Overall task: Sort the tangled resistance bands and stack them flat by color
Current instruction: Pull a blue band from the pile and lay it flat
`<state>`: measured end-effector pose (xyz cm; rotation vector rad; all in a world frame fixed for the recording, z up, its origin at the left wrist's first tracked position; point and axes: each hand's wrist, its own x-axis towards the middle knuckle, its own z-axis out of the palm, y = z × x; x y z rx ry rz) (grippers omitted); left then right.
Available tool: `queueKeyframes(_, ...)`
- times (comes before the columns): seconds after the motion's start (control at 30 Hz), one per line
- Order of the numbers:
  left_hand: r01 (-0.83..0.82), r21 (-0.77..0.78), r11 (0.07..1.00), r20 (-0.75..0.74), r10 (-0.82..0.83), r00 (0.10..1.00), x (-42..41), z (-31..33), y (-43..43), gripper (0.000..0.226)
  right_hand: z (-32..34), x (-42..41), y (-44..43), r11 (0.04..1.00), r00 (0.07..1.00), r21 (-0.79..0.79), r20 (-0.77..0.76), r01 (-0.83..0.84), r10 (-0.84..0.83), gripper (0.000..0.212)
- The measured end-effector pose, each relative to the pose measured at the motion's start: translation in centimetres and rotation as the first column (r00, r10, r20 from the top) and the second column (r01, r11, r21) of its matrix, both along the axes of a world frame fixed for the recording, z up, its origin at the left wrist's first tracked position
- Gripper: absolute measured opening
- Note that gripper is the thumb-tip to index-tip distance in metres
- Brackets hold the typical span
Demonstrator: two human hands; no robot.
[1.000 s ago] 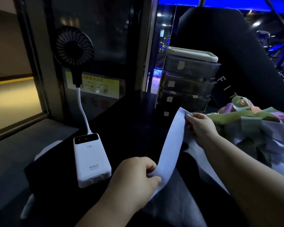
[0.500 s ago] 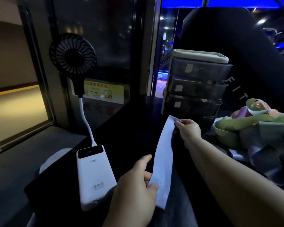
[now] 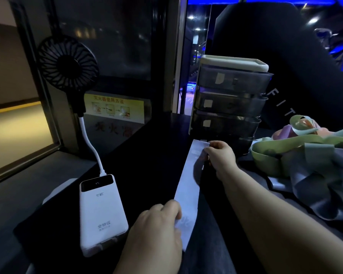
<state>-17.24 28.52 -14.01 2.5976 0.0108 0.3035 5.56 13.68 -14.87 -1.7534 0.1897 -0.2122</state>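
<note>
The left grip (image 3: 156, 232) pinches the band (image 3: 189, 186) at its near end, the right grip (image 3: 220, 155) at its far end. The drawers (image 3: 228, 107) beyond the right grip are too dark to see into. The tangle (image 3: 315, 161) beside it is cut off.

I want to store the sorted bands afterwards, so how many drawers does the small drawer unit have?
4, stacked vertically: top drawer, second drawer, third drawer, and bottom drawer, dark and partly hidden behind the right hand.
</note>
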Motion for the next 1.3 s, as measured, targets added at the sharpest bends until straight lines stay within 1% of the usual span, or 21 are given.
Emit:
queueKeyframes(0.07, -0.017, 0.015, 1.0, -0.002, 0.017, 1.0, 0.0, 0.2, 0.0, 0.01, 0.1, -0.1, 0.1, 0.99, 0.997, -0.132, 0.052, 0.056, -0.049, 0.028)
queueKeyframes(0.13, -0.033, 0.016, 0.999, -0.002, 0.033, 0.999, -0.1, 0.5, 0.0, 0.008, 0.3, 0.0, 0.3, 0.962, 0.994, -0.264, 0.102, 0.067, -0.042, 0.023)
queueKeyframes(0.2, -0.039, 0.016, 0.999, -0.017, 0.039, 0.999, -0.1, 0.7, 0.1, 0.006, 0.1, 0.3, 0.7, 0.951, 0.99, -0.303, 0.143, 0.059, -0.016, 0.017)
queueKeyframes(0.27, -0.036, 0.012, 0.999, -0.033, 0.037, 0.999, 0.1, 0.7, 0.2, 0.008, -0.1, 0.6, 1.2, 0.941, 0.986, -0.335, 0.167, 0.04, 0.017, 0.017)
queueKeyframes(0.37, -0.031, 0.002, 1.0, -0.061, 0.031, 0.998, 0.3, 0.3, 0.2, 0.016, -0.6, 1.1, 2.0, 0.951, 0.977, -0.309, 0.194, -0.023, 0.087, 0.028)
queueKeyframes(0.47, -0.041, 0.018, 0.999, -0.074, 0.042, 0.996, 0.4, 0.0, 0.1, 0.019, -0.7, 1.5, 2.5, 0.936, 0.973, -0.336, 0.161, -0.104, 0.165, 0.035)
queueKeyframes(0.57, -0.035, 0.016, 0.999, -0.07, 0.036, 0.997, 0.3, -0.4, 0.0, 0.021, -0.7, 2.1, 2.3, 0.915, 0.974, -0.381, 0.119, -0.133, 0.191, 0.032)
queueKeyframes(0.7, -0.019, -0.015, 1.0, -0.056, 0.018, 0.998, 0.1, -0.8, 0.1, 0.03, -0.8, 2.1, 1.6, 0.915, 0.967, -0.367, 0.121, -0.167, 0.225, 0.02)
queueKeyframes(0.8, -0.018, -0.028, 0.999, -0.051, 0.016, 0.999, -0.3, -0.9, 0.4, 0.032, -0.7, 1.7, 1.4, 0.893, 0.954, -0.389, 0.094, -0.227, 0.283, 0.028)
queueKeyframes(0.93, -0.006, 0.0, 1.0, -0.063, 0.006, 0.998, -0.6, -0.8, 0.6, 0.033, -0.7, 1.0, 1.2, 0.863, 0.924, -0.369, 0.027, -0.345, 0.381, 0.044)
queueKeyframes(1.03, -0.017, 0.053, 0.998, -0.064, 0.02, 0.998, -0.7, -0.8, 0.5, 0.035, -0.6, 0.8, 1.0, 0.816, 0.903, -0.439, 0.024, -0.377, 0.43, 0.053)
queueKeyframes(1.13, -0.041, 0.109, 0.993, -0.057, 0.048, 0.997, -0.6, -0.9, 0.4, 0.037, -0.7, 0.8, 1.1, 0.769, 0.889, -0.507, 0.012, -0.389, 0.457, 0.057)
queueKeyframes(1.2, -0.053, 0.119, 0.991, -0.048, 0.059, 0.997, -0.4, -1.0, 0.6, 0.039, -0.9, 1.1, 1.2, 0.696, 0.881, -0.611, -0.006, -0.377, 0.472, 0.058)
queueKeyframes(1.3, -0.051, 0.118, 0.992, -0.041, 0.056, 0.998, -0.2, -1.1, 0.9, 0.044, -1.2, 1.3, 1.4, 0.539, 0.891, -0.773, -0.073, -0.334, 0.448, 0.057)
